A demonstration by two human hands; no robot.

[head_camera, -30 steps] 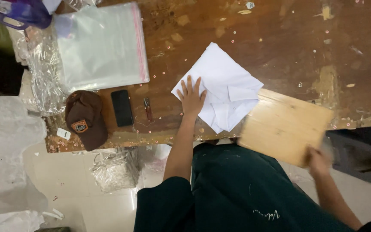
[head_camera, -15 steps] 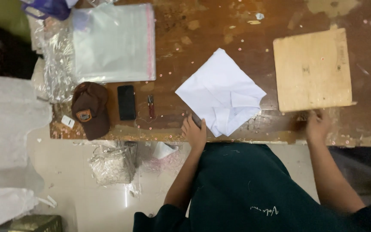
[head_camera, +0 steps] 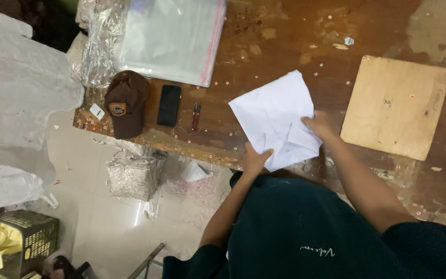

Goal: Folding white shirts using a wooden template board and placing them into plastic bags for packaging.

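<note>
Left hand (head_camera: 255, 159) grips the near-left edge of the folded white paper (head_camera: 277, 116), fingers curled over the edge at the near rim of the table. Right hand (head_camera: 318, 124) presses on the paper's right side, fingers flat on top – both hands on the same sheet, close together with the paper between them. Can't tell whether the right-hand thumb is under the sheet.

Paper sits on the worn brown wooden table (head_camera: 290, 31), near its near edge, creased and roughly diamond-shaped, its near corner overhanging the edge slightly.

Just right of the paper – a pale square plywood board (head_camera: 396, 106), flat on the table, not touching the paper.

Left of the paper, in a row along the near edge: small red-handled tool (head_camera: 196, 115), black phone (head_camera: 169, 105) face down or screen off, brown cap (head_camera: 126, 102) with a patch on the front. All apart from each other.

Far left: clear zip bag (head_camera: 174, 39) with a pink seal strip, lying partly on crinkled clear plastic wrap (head_camera: 96, 49).

Below the table on the tiled floor: more crumpled plastic (head_camera: 132, 175), white sheeting (head_camera: 16, 93) at left, green mesh basket (head_camera: 24, 240) at the near-left corner holding something yellow.
</note>
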